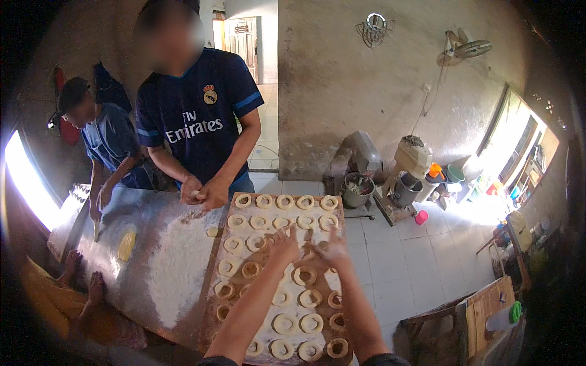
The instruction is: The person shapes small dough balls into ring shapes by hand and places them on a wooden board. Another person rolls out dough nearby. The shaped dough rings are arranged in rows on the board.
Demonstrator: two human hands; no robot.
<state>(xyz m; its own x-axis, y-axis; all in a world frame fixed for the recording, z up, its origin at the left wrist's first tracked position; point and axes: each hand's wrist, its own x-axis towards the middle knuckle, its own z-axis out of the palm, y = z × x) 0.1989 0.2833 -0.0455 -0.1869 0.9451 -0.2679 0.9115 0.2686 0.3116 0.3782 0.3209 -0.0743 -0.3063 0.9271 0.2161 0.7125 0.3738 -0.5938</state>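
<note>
Both my hands reach over a floured wooden board (210,317) covered in rows of raw dough rings (304,276). My left hand (282,249) is over the middle of the board, with fingers stretched out beside a ring. Close by on its right, my right hand (332,251) has its fingers apart, slightly blurred, near the board's right edge. Neither hand shows anything held, though the palms face away and partly hide the rings beneath. Further dough rings (285,323) lie between and beside my forearms.
Left of the board, a metal table (131,210) carries scattered flour (180,262) and a flat dough piece (126,245). Facing me, a person (198,116) works dough in their hands; another person (116,140) stands farther left. Mixers (410,161) and buckets stand on the tiled floor.
</note>
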